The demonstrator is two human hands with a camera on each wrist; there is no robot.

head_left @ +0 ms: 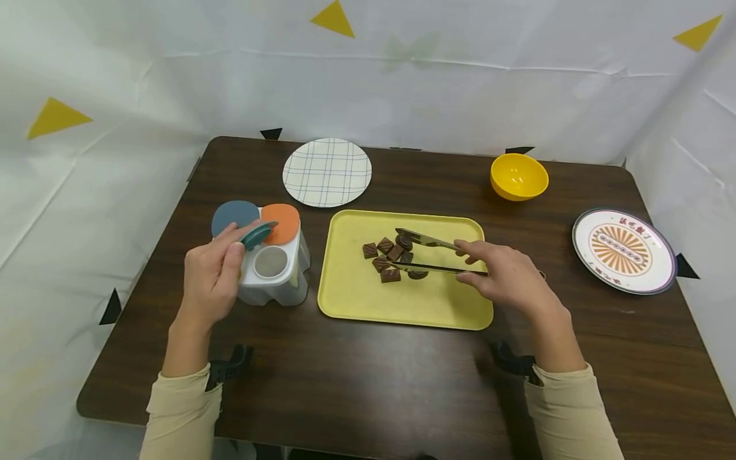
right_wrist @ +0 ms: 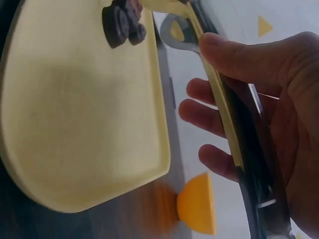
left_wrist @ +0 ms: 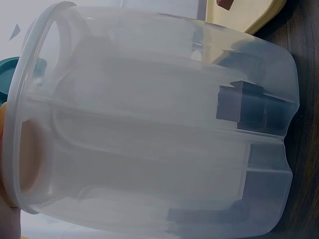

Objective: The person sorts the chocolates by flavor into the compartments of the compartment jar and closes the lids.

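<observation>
Metal tongs (head_left: 428,254) lie across the yellow tray (head_left: 368,300), their tips among the chocolate pieces (head_left: 391,254) clustered at the tray's middle. The right hand (head_left: 506,275) grips the tongs' handles, fingers curled round them. Left of the tray stands a clear plastic container (head_left: 275,271) with 4 compartments; the left hand (head_left: 211,275) pinches its teal lid (head_left: 259,234), tilted up. Blue and orange lids cover the 2 far compartments. A checked plate (head_left: 326,172), a yellow bowl (head_left: 519,177) and a patterned plate (head_left: 623,250) sit farther out on the dark table (head_left: 368,383).
</observation>
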